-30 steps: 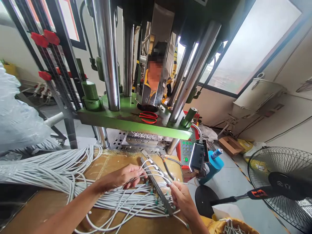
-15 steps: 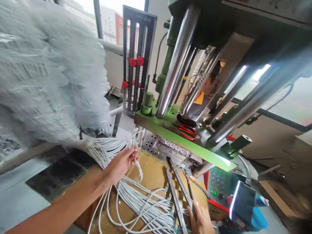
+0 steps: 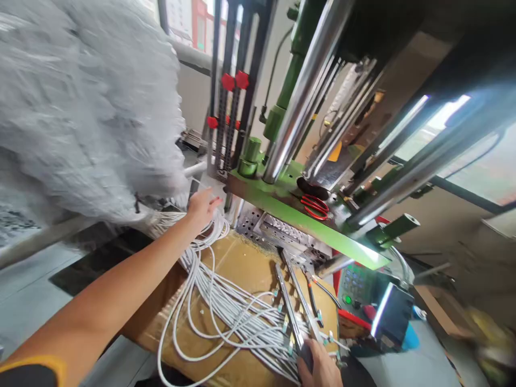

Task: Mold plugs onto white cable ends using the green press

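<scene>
My left hand (image 3: pixel 202 208) is over the bunched end of a bundle of white cables (image 3: pixel 226 295), beside the press. Its fingers are partly curled, and what they hold is hidden; a thin white strand shows just above them. The cables fan out across a tan work board (image 3: pixel 234 252), with small connectors at their right ends. Two long, narrow metal bars (image 3: pixel 289 306) lie side by side over those ends. My right hand (image 3: pixel 320 365) is closed around the near, dark end of the bars.
A green press (image 3: pixel 290 209) with steel columns stands ahead, red-handled scissors (image 3: pixel 315 207) on its plate. Pliers (image 3: pixel 312 295) lie right of the bars. A control panel (image 3: pixel 352 290) and a dark screen (image 3: pixel 385 317) stand at right. Plastic-wrapped bulk (image 3: pixel 88 107) fills the left.
My left hand has moved up and left, away from the board's middle; the white strip that hung from it no longer shows there. My right hand stays at the bars. The view has shifted.
</scene>
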Available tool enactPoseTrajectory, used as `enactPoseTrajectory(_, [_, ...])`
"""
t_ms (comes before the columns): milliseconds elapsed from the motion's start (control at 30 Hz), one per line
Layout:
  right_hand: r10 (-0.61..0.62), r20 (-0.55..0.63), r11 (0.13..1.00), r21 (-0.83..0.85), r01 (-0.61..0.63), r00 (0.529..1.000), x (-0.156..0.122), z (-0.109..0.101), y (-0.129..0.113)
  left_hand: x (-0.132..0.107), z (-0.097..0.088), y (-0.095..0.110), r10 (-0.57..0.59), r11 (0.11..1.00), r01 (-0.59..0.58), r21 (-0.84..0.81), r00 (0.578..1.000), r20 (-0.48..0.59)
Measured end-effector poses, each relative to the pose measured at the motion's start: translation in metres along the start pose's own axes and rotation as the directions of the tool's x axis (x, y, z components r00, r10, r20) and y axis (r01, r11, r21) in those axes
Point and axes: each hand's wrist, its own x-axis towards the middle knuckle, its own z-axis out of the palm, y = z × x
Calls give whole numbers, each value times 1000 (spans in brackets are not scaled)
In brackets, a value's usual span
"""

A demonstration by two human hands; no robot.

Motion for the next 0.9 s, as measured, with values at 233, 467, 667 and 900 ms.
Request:
enactPoseTrajectory(233, [119, 204, 861, 466, -203, 972, 4, -41, -46, -121, -33, -70, -211, 846, -261, 465, 636, 742])
enactPoseTrajectory(467, [1, 252, 826, 545, -143, 968, 27, -59, -57, -122, -26, -105, -408, 627, -534, 567, 394, 823])
enactPoseTrajectory(667, [-36, 148, 886, 463, -37, 988, 88, -62, -59, -95, -12, -96, -100, 485, -756, 440, 452, 887])
enactPoseTrajectory(900, [-198, -320, 962, 118, 246, 927, 206, -54, -59, -39, 59, -110, 77, 409, -708, 575, 655, 752])
